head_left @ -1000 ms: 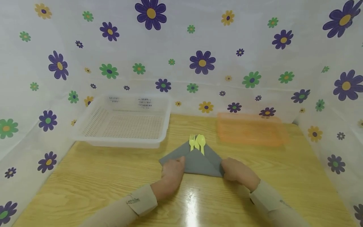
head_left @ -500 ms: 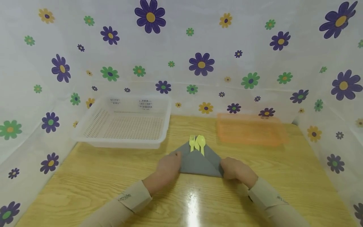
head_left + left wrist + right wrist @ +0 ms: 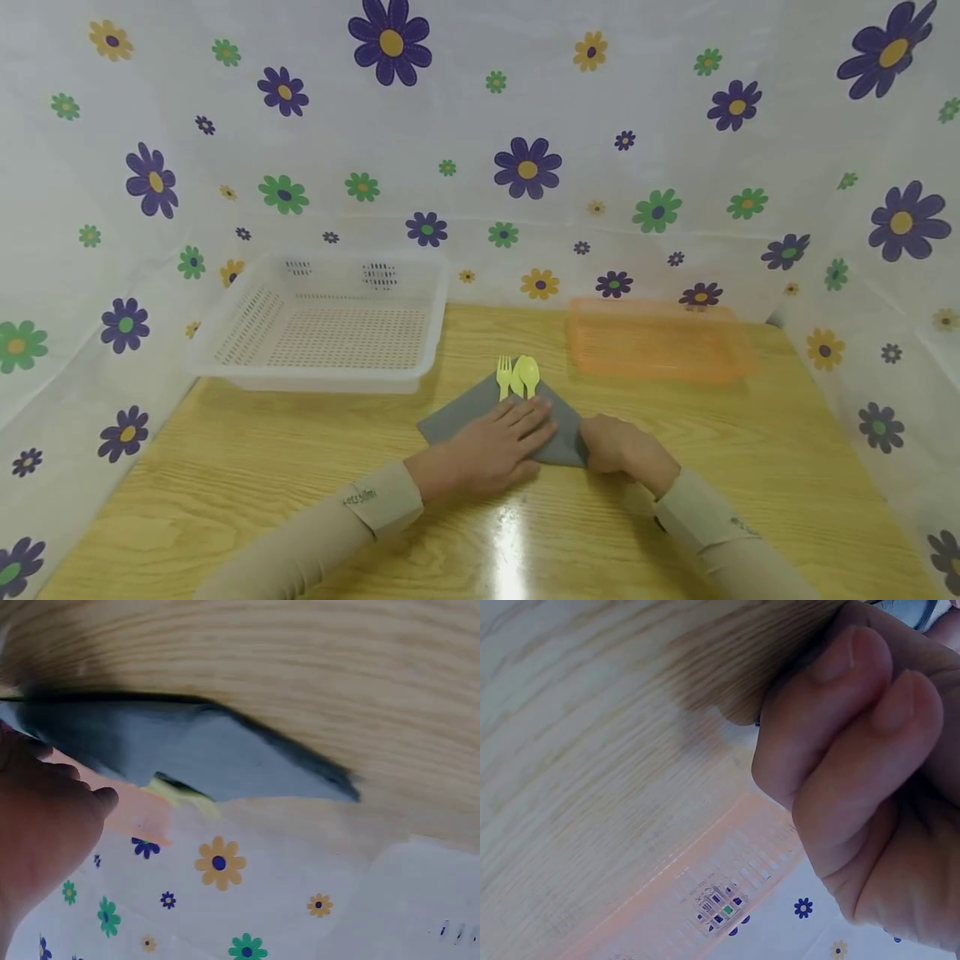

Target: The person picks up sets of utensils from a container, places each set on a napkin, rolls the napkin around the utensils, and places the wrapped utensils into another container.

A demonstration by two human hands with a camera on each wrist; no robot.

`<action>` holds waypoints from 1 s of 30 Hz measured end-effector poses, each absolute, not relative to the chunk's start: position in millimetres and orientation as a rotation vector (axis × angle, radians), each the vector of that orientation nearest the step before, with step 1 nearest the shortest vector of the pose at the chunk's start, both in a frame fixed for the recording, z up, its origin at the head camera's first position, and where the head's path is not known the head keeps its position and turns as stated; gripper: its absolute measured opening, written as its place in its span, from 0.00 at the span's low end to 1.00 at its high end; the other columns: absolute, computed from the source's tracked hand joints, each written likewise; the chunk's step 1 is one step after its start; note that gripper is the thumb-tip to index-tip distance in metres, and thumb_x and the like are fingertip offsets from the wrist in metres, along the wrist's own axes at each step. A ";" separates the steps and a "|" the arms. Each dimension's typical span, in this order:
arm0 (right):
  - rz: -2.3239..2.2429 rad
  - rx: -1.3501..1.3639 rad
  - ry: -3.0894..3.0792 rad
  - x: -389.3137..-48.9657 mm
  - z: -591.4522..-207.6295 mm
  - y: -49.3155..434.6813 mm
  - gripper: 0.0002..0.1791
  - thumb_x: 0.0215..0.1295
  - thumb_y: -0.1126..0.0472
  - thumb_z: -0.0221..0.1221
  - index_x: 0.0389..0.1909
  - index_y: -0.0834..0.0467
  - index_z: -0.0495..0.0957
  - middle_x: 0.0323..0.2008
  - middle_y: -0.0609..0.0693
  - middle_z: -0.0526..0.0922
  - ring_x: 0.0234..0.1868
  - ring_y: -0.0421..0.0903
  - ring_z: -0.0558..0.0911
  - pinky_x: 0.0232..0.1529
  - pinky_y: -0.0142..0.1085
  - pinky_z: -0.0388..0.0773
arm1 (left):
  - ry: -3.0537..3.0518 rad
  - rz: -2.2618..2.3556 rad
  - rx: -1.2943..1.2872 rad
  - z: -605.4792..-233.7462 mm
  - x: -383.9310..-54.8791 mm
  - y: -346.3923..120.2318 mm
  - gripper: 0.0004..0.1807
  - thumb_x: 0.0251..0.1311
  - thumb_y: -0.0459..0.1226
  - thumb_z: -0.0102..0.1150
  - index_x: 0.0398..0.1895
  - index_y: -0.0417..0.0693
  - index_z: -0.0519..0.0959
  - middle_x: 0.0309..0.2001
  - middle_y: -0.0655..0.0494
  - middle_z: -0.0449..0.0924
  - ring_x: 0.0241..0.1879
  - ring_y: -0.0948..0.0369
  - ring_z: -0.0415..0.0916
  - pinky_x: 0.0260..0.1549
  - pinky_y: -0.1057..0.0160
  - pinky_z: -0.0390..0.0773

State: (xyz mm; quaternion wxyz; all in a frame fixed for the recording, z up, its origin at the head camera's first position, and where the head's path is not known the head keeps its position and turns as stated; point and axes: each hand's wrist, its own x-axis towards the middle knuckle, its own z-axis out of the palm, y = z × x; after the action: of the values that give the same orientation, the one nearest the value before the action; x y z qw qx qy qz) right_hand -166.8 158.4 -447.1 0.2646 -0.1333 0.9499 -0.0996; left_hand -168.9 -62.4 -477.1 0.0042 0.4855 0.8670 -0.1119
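A folded grey napkin [image 3: 465, 410] lies on the table in the head view. Out of its top stick a yellow-green fork [image 3: 504, 375], a spoon [image 3: 529, 375] and a third piece of cutlery, mostly hidden between them. My left hand [image 3: 498, 446] lies over the napkin's front with fingers stretched out, just below the cutlery. At the right corner, my right hand [image 3: 618, 446] grips the napkin with curled fingers. Those curled fingers [image 3: 870, 757] fill the right wrist view, where the held corner is hidden. The napkin's left side [image 3: 232, 754] rises slightly in the left wrist view.
A white perforated basket [image 3: 322, 377] stands at the back left of the wooden table [image 3: 247, 483]. At the back right is a shallow orange basket [image 3: 660, 367]. A white flowered cloth [image 3: 450, 108] encloses the back and both sides.
My left hand pinched the napkin's left part and slid left along it. Then it let go and moved right to lie flat over the front. The right hand stayed at its corner.
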 end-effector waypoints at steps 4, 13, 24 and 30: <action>-0.265 -0.376 2.573 -166.5 -449.6 156.6 0.09 0.54 0.76 0.58 0.23 0.62 0.70 0.20 0.55 0.75 0.10 0.46 0.75 0.08 0.33 0.67 | 2.622 -0.319 1.471 -479.0 -172.9 -65.8 0.35 0.77 0.57 0.23 0.80 0.52 0.43 0.80 0.50 0.36 0.79 0.54 0.33 0.75 0.52 0.43; -0.541 -0.486 2.619 -161.3 -447.8 188.5 0.08 0.55 0.73 0.57 0.24 0.59 0.71 0.19 0.51 0.74 0.12 0.41 0.69 0.12 0.30 0.63 | 2.576 -0.136 1.530 -488.2 -178.4 -63.8 0.38 0.76 0.60 0.23 0.80 0.49 0.40 0.80 0.48 0.32 0.79 0.53 0.30 0.75 0.49 0.40; -0.464 -0.391 2.870 -157.7 -452.9 197.4 0.16 0.66 0.54 0.62 0.36 0.63 0.70 0.30 0.54 0.72 0.26 0.47 0.73 0.25 0.41 0.72 | 2.597 -0.098 1.489 -491.1 -179.3 -65.9 0.38 0.77 0.58 0.22 0.80 0.46 0.39 0.80 0.51 0.32 0.79 0.55 0.29 0.75 0.51 0.39; -0.510 -0.447 2.848 -159.8 -456.4 189.1 0.11 0.66 0.59 0.61 0.27 0.58 0.71 0.23 0.48 0.71 0.22 0.42 0.68 0.22 0.34 0.64 | 2.617 -0.014 1.461 -489.4 -182.0 -68.9 0.32 0.79 0.51 0.23 0.80 0.49 0.46 0.80 0.53 0.39 0.79 0.56 0.34 0.75 0.52 0.43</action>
State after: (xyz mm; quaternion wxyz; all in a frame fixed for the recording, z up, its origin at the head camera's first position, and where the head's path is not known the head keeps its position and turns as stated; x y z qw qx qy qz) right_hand -159.8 189.1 -456.4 0.1066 -0.1518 0.9672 -0.1733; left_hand -182.0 -68.9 -489.4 0.0721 0.4862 0.8708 -0.0046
